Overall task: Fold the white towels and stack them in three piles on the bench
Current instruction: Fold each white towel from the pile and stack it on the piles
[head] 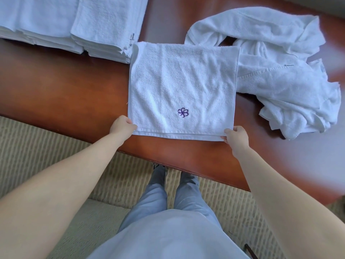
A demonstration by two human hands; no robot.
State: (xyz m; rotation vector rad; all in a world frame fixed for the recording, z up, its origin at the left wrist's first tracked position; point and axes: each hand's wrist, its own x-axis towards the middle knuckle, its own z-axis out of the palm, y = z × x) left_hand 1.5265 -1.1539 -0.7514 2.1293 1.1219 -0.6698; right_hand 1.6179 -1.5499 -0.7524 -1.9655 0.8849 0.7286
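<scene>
The folded towel is lying on the bench, near its front edge. Two stacks are sitting behind and to the towel's left, the nearer one touching its far left corner. The unfolded heap is lying to the towel's right, touching its edge.

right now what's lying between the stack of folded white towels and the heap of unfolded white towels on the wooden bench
In the head view, the flat white towel with the purple flower emblem lies between the folded stacks and the unfolded heap, both hands pinching its near corners.
</scene>
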